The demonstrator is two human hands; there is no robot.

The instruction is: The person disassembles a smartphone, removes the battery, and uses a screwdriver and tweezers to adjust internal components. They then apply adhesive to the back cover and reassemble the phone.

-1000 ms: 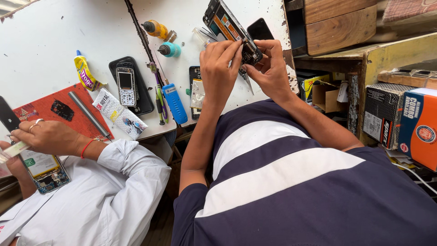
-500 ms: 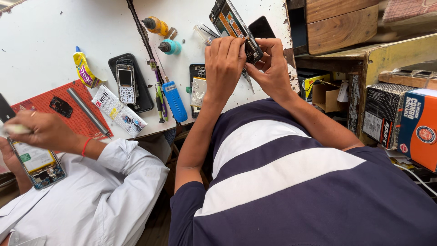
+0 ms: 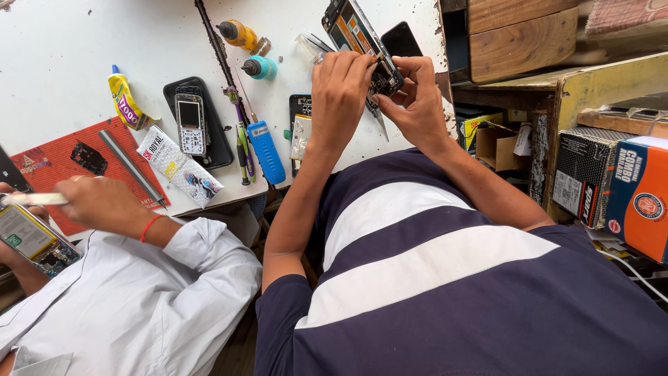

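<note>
Orange and black show inside the opened smartphone (image 3: 362, 43) you hold at the far edge of the white table (image 3: 62, 63), tilted with its near end in your hands. Your left hand (image 3: 339, 94) closes over that near end from the left, fingers curled on top. Your right hand (image 3: 417, 97) pinches the same end from the right, and a thin metal tool (image 3: 379, 122) points down from between the two hands.

Over the last second the phone and both hands have hardly shifted; only the co-worker's hand (image 3: 97, 202) at the near left has slid a little along the red mat (image 3: 59, 157). So your work stays fixed on that one spot of the phone, with no sign of a part coming free.

Just behind the phone lies a dark phone back (image 3: 403, 38), touching or nearly so. Left of your left hand sit a teal-capped bottle (image 3: 261, 67), an orange bottle (image 3: 236, 33) and a blue-handled screwdriver (image 3: 266, 150). A small circuit board (image 3: 300, 136) lies just near your left wrist.

To the right the table ends close by your right hand, with a wooden crate (image 3: 522, 35) and cardboard boxes (image 3: 612, 181) beyond. Open room lies mostly far left, on the bare tabletop.
</note>
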